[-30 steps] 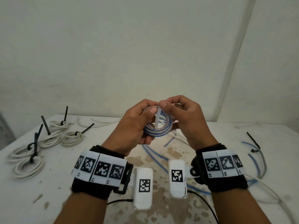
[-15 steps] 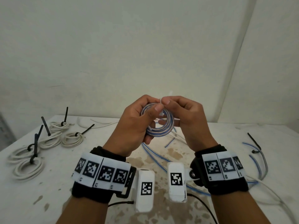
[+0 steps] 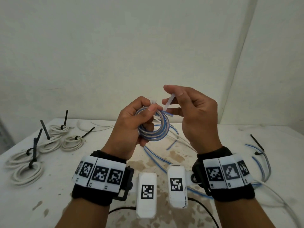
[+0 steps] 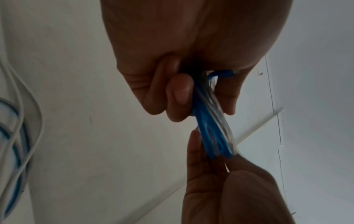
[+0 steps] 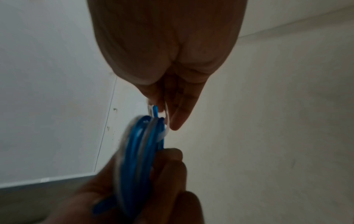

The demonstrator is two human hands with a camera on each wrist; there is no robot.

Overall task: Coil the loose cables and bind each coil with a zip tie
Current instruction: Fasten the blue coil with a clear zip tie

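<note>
My left hand [image 3: 136,122] grips a small blue-and-clear cable coil [image 3: 156,134] held up above the table, thumb pressed on its top. A white zip tie [image 3: 169,102] runs from the coil's top up to my right hand [image 3: 189,112], which pinches its tail between thumb and forefinger. The tie's head [image 3: 153,102] sits by my left thumb. The left wrist view shows the coil [image 4: 212,121] edge-on between my left fingers [image 4: 178,97], with the tie tail [image 4: 256,125] running off right. The right wrist view shows the coil [image 5: 141,151] blurred below my right fingers [image 5: 180,112].
Several white cable coils [image 3: 49,143] bound with black zip ties lie at the table's left. Loose blue cables [image 3: 156,157] lie under my hands, more with a black tie [image 3: 258,143] at the right. A white wall stands behind the table [image 3: 54,186].
My right hand has drawn the zip tie's tail up and to the right, away from the left hand. Both hands have risen a little with the coil.
</note>
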